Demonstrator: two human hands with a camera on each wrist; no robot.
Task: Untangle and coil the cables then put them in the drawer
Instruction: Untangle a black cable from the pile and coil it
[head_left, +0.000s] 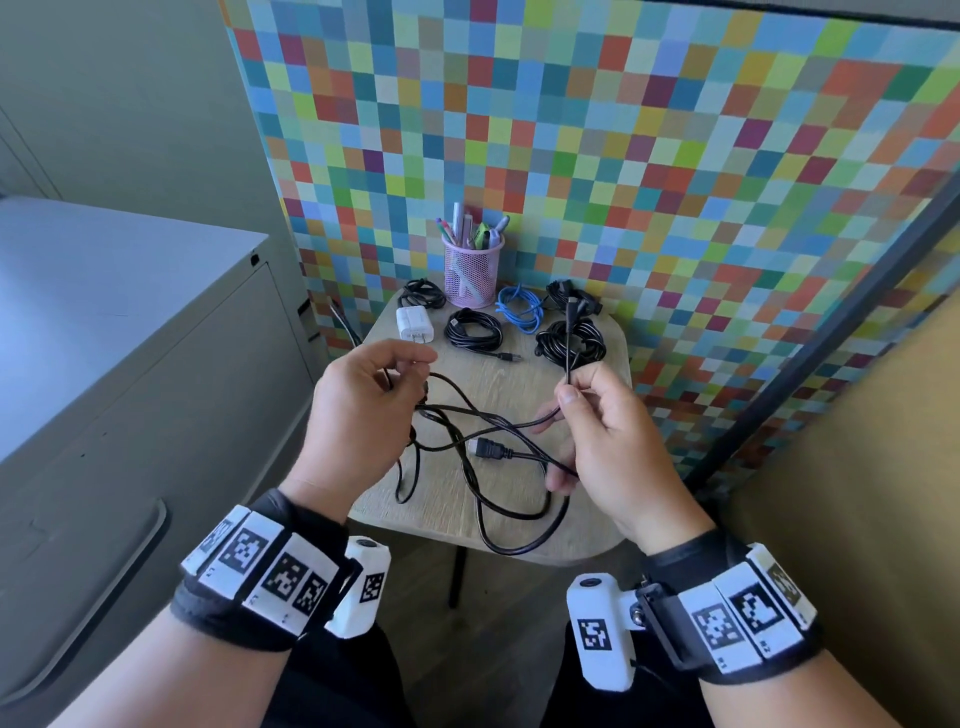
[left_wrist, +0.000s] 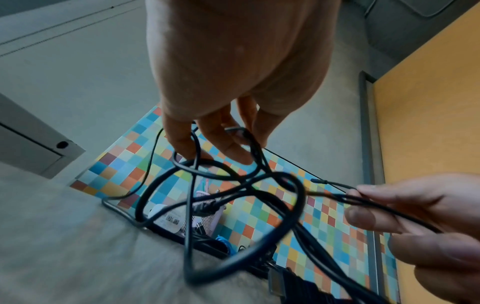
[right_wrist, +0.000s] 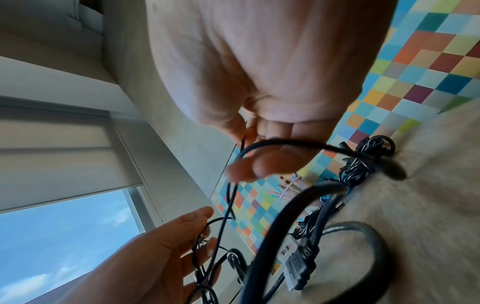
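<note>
Black tangled cables (head_left: 483, 441) hang above the bench (head_left: 597, 343), my left hand (head_left: 358, 410) gripping the knot while my right hand (head_left: 602, 436) pinches one end to thread it free.

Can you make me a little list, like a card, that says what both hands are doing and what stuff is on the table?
left hand: holds loops of the tangled black cables
right hand: pinches a thin black cable end
tangle: partly lifted, partly on the small table
already coiled: black coils, blue cable
also there: white charger, pink pen cup
</note>
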